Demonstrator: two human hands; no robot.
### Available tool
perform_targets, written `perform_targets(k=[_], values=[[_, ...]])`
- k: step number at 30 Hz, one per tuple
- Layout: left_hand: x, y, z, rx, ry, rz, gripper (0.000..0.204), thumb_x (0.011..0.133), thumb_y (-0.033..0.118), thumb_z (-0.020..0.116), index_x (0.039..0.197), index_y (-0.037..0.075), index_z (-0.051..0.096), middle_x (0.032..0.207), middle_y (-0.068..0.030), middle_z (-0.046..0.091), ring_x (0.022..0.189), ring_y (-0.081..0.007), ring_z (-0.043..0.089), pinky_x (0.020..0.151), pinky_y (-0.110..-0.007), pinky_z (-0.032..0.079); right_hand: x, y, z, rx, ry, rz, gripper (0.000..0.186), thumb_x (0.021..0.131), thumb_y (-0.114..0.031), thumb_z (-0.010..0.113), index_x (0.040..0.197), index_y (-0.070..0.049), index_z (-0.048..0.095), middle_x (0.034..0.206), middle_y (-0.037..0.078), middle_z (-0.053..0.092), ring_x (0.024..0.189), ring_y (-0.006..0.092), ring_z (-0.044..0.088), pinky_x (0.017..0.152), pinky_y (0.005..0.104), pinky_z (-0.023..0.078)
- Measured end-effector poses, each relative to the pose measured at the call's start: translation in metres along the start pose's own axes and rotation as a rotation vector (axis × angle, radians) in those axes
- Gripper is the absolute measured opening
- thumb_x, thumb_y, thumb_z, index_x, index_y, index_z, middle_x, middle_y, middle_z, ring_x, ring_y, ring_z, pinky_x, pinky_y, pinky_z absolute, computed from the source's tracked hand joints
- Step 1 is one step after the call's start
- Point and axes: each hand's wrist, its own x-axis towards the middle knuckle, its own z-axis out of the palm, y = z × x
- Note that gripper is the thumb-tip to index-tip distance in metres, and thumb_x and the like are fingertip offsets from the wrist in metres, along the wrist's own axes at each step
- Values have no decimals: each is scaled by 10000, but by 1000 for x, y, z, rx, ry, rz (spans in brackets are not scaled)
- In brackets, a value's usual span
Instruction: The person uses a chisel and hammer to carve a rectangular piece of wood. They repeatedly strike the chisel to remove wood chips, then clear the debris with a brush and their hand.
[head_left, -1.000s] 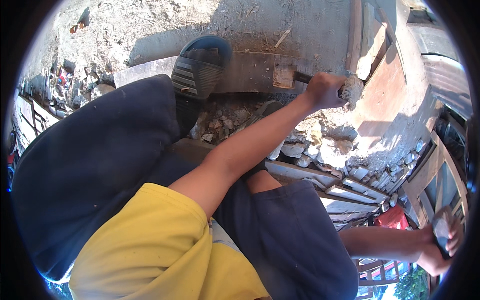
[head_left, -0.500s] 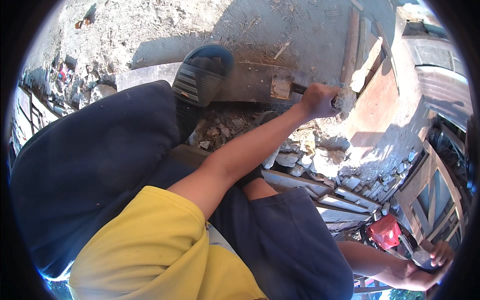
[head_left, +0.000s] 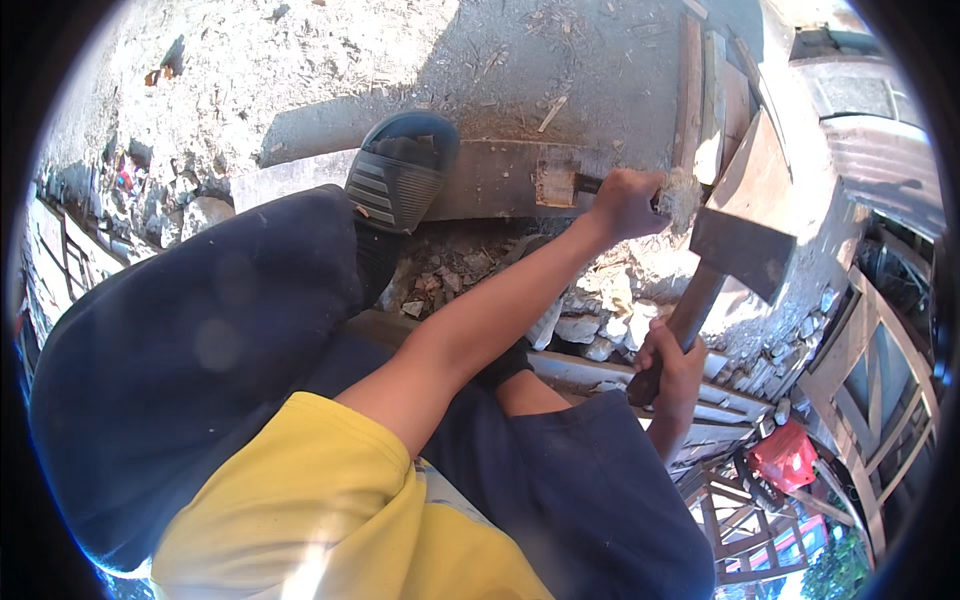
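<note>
A wooden plank (head_left: 490, 185) lies across in front of me, with a pale square notch (head_left: 556, 184) cut near its right end. My left hand (head_left: 628, 203) is closed round a chisel (head_left: 588, 183), its dark blade pointing left at the notch. The chisel's handle end, frayed and pale, sticks out to the right of the fist. My right hand (head_left: 675, 365) grips the wooden handle of a hatchet (head_left: 742, 252). Its dark head is raised to the right of the chisel, blunt back toward the chisel and apart from it. My sandalled foot (head_left: 405, 165) rests on the plank.
Broken stones (head_left: 590, 330) lie below the plank. Several boards (head_left: 712, 110) and a brown sheet (head_left: 750, 180) lie at the far right. A wooden frame (head_left: 870, 390) and a red plastic bag (head_left: 783, 458) are at the lower right. Sunlit dirt ground stretches beyond the plank.
My right hand has come up and inward from the lower right edge, bringing the hatchet beside the chisel's handle end. My left hand still holds the chisel at the notch.
</note>
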Motion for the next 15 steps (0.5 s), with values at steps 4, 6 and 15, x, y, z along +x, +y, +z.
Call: perform_targets(k=[4,6,15], values=[[7,9,-4,-45,-54,-5,232,567,196,720,720,59,612,649,-150,610,625,-315,621,590,-387,501,22,37,10,450,-66,192,139,829,-129,567,875,-39,472,610,7,427,476,92,419,433,256,382],[10,18,-6,-73,-59,-39,229,572,209,721,722,68,618,646,-139,612,620,-311,620,590,-382,502,35,61,5,560,-50,296,127,833,-129,557,863,-47,465,613,4,423,484,87,416,437,251,380],[24,45,0,-25,-100,68,251,570,229,722,768,98,638,602,-111,602,552,-281,611,532,-364,498,71,159,9,780,-159,575,157,836,-140,533,730,-108,421,564,-29,385,458,63,394,435,217,381]])
